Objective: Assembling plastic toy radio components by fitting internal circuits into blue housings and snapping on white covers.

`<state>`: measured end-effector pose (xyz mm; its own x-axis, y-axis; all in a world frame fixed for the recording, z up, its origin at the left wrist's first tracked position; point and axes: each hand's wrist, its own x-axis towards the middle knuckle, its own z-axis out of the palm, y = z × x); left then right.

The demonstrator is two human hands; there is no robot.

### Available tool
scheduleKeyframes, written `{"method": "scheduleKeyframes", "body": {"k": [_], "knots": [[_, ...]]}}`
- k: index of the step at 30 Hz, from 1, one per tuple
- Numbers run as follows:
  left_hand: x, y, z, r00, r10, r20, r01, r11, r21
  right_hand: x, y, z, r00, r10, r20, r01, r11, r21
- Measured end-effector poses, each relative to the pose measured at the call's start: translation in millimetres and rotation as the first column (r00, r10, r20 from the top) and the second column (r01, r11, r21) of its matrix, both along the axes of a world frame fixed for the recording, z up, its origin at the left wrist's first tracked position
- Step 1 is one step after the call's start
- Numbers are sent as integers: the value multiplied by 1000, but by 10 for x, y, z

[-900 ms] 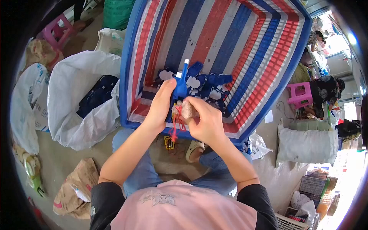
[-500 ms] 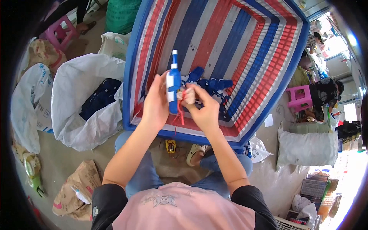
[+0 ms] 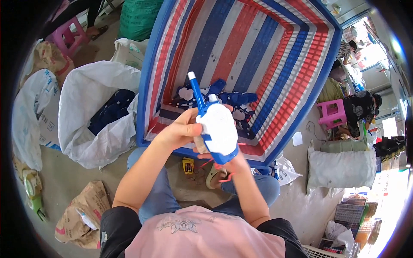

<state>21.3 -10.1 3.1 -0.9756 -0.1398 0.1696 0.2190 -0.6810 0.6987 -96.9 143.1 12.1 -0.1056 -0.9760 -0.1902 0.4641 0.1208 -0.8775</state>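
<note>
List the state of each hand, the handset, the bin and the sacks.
Left hand: closed on the handset's left side.
Right hand: behind the handset, mostly hidden; grip unclear.
Blue-and-white handset: held tilted, white face up.
Striped bin: open-topped, blue-and-white pieces inside.
Left white sack: open, dark blue pieces inside.
Right white sack: lying down, bulging.
Brown sack: crumpled.
</note>
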Motion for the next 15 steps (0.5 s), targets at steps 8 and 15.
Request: {"method": "scheduleKeyframes", "body": {"k": [8,15], "knots": [[86,91,302,985,-122,122,143,972,-184,-518,-75,414,895,-213,-391,169,975,-145],[145,32,277,954,-227,197,263,947,-185,-291,-169,721,904,-49,-424,71,997,35]]}}
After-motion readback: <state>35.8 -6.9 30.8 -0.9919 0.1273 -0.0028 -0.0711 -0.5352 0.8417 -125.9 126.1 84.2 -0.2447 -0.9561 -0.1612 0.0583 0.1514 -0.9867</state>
